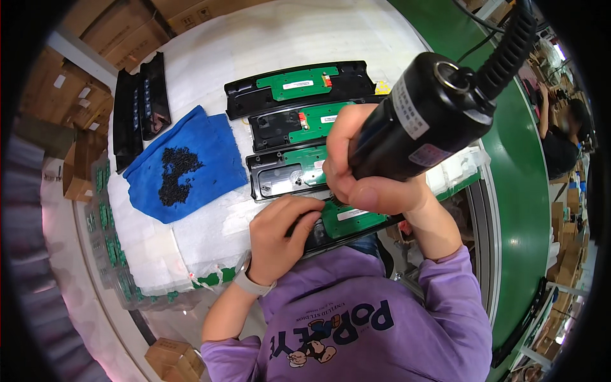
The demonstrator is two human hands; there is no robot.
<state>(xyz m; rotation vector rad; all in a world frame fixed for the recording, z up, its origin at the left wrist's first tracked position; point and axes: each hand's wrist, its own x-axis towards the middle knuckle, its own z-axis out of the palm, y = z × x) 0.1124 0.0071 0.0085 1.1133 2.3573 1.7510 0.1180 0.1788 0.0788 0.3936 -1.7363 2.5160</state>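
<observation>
Black screws (175, 175) on blue cloth (210, 143)

Bare white desk (267, 38) lies open beyond the farthest black panel with a green circuit board (299, 86). Three more such panels crowd the middle in a stack toward the person. To their left, the blue cloth (191, 159) heaped with black screws (175, 175) blocks passage; black panels (137, 105) line the far left edge.

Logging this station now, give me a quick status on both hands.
Right hand gripping black electric screwdriver. Left hand pressing nearest black housing with green board. Screw pile on blue cloth, clear of hands.
</observation>
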